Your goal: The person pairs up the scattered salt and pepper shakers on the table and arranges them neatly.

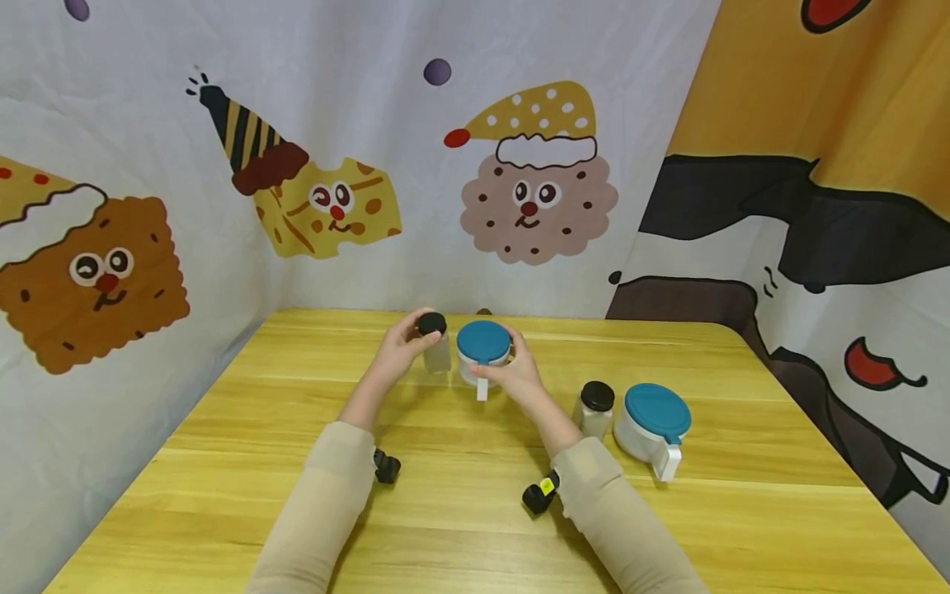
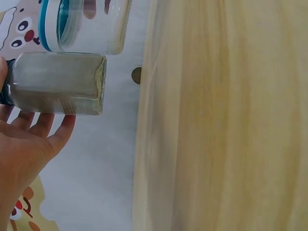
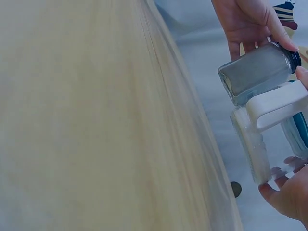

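Observation:
My left hand [image 1: 399, 350] grips a square glass jar [image 1: 438, 356] by its black lid. Greyish powder shows through the jar's glass in the left wrist view, and the fingers lie along its side. Just to the right, my right hand [image 1: 519, 371] holds a clear seasoning pot [image 3: 260, 149] with a blue lid and a white handle. Its thumb is by the handle [image 3: 279, 103], and the fingertips wrap the far side. Jar and pot are side by side above the table, both upright in the head view, their lids close to level.
A second black-lidded jar [image 1: 596, 406] stands on the wooden table [image 1: 445, 511], right of my right forearm. Beside it is another blue-lidded pot [image 1: 655, 417], handle towards me. A printed cloth [image 1: 416, 272] hangs behind the far table edge.

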Motion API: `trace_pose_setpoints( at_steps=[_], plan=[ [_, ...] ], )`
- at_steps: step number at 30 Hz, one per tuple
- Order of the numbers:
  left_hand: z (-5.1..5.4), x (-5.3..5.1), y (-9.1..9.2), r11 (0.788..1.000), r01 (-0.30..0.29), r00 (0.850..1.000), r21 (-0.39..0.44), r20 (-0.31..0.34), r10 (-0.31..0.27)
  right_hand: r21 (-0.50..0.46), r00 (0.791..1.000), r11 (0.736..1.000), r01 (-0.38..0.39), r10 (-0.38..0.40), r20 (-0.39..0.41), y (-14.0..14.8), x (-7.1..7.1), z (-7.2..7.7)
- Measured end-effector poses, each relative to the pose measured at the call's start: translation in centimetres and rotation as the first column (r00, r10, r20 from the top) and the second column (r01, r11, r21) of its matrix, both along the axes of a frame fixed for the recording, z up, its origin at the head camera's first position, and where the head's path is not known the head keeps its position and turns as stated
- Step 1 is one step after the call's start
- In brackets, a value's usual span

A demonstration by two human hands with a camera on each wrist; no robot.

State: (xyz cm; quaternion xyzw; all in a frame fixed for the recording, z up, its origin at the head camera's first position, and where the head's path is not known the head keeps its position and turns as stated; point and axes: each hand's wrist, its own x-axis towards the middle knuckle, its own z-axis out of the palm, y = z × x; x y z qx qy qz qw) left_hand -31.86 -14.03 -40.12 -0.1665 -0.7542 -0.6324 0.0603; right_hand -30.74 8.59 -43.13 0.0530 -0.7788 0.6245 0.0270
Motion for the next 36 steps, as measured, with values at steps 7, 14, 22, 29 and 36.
trace_pose_setpoints(
  at_steps=[7,14,22,29,36],
  plan=[
    [1.5,1.8,-0.1,0.999,0.049,0.999,0.004,0.004,-0.049,-0.020,0.999,0.999,-0.039,0.039,-0.023,-0.1,1.8,1.8],
    [3.0,3.6,0.0,0.997,0.072,0.997,-0.011,0.007,-0.072,-0.015,0.997,0.997,-0.071,0.071,-0.019,-0.1,4.1,4.3],
    [1.3,2.9,-0.5,0.996,0.092,0.996,0.001,-0.023,-0.092,0.017,0.995,0.996,-0.085,0.085,-0.044,0.1,5.0,4.7],
    [0.4,2.9,-0.7,0.997,0.073,0.997,-0.011,-0.019,-0.073,-0.003,0.996,0.997,-0.083,0.083,-0.027,0.5,4.8,3.8],
    [0.3,3.4,-0.6,0.997,0.077,0.997,-0.016,-0.015,-0.078,-0.029,0.997,0.997,-0.067,0.066,-0.035,1.0,3.8,1.8]
  ],
)
